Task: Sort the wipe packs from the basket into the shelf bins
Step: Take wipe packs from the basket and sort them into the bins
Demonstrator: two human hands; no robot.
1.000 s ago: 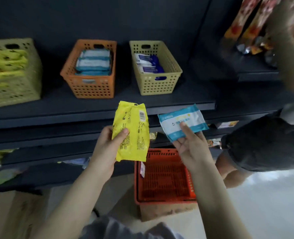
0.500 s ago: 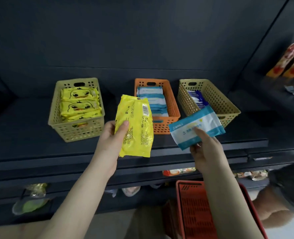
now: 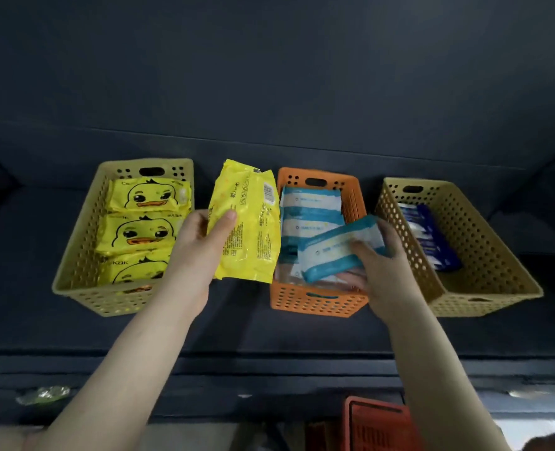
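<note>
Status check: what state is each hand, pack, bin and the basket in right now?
Left hand: grips the yellow pack.
Right hand: holds the blue-and-white pack.
Yellow pack: upright, barcode side showing, between two bins, not binned.
Blue-and-white pack: tilted, low over the orange bin.
Left bin: three duck packs inside.
Orange bin: striped packs stacked inside.
Right bin: few dark-blue packs, mostly bare.
Red basket: corner only; contents unseen.

Plain yellow pack (image 3: pixel 247 229), fine dark print | white pack (image 3: pixel 334 252), blue bands | yellow duck-print packs (image 3: pixel 149 198) in perforated khaki bin (image 3: pixel 74 275) | orange bin (image 3: pixel 318 304), dotted holes | navy packs (image 3: pixel 432 236) in second khaki bin (image 3: pixel 497 288) | charcoal shelf (image 3: pixel 269 333) | red mesh basket (image 3: pixel 377 424)
</note>
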